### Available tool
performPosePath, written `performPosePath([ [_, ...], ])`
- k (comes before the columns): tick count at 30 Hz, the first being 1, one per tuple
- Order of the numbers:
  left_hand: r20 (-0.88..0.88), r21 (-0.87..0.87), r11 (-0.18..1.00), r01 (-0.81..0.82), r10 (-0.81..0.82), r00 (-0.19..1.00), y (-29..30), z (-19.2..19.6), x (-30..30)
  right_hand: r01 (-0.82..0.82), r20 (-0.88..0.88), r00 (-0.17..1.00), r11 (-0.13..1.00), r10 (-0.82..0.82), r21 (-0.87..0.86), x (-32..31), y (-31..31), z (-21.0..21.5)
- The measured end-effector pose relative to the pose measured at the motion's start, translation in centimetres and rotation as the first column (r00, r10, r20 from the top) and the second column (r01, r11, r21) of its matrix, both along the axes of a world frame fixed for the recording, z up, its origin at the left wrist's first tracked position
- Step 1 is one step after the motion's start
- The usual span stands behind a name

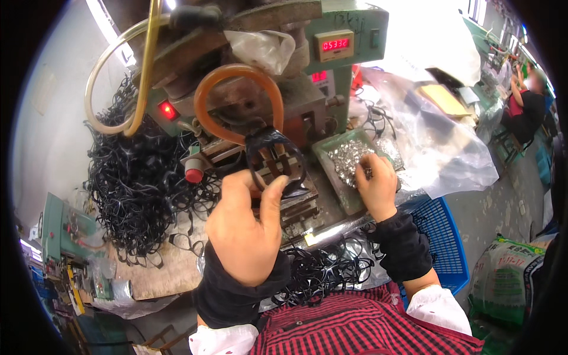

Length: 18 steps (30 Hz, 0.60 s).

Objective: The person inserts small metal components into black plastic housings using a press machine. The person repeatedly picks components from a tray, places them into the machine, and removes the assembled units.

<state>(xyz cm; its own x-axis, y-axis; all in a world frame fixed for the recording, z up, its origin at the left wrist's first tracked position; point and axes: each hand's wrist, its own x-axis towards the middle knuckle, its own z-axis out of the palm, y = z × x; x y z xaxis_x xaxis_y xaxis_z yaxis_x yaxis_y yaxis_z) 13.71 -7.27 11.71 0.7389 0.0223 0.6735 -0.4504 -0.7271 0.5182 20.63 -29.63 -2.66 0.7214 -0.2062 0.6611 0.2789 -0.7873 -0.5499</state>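
Note:
My left hand (245, 231) pinches a black strap loop (303, 171) between thumb and forefinger. The loop stands in front of the metal jig of a green press (284, 210). Over a shallow green tray (350, 204) to the right, my right hand (378, 186) has its fingers curled down into small shiny metal pieces (348, 155). Whatever lies between those fingertips is too small or hidden to make out. An orange-brown hose (204, 100) curves in a ring just above the strap loop.
A large heap of black straps (139, 195) lies left of the press, beside a red push button (193, 175). More black straps (325, 266) rest at my lap. At right are a blue basket (441, 242), clear plastic sheeting (449, 165), a filled sack (506, 278) and a distant person (526, 106).

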Motion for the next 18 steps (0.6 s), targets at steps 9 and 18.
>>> performPosePath([
  [9,0.032,-0.033,0.999,0.023,-0.022,0.999,-0.4,-0.6,0.0,-0.044,-0.051,0.996,0.933,0.067,0.358,2.2,-2.0,0.6],
  [18,0.019,-0.087,0.994,0.072,-0.071,0.997,0.6,-0.3,-1.3,-0.159,-0.003,0.983,0.840,0.184,-0.519,4.0,2.2,0.2],
])
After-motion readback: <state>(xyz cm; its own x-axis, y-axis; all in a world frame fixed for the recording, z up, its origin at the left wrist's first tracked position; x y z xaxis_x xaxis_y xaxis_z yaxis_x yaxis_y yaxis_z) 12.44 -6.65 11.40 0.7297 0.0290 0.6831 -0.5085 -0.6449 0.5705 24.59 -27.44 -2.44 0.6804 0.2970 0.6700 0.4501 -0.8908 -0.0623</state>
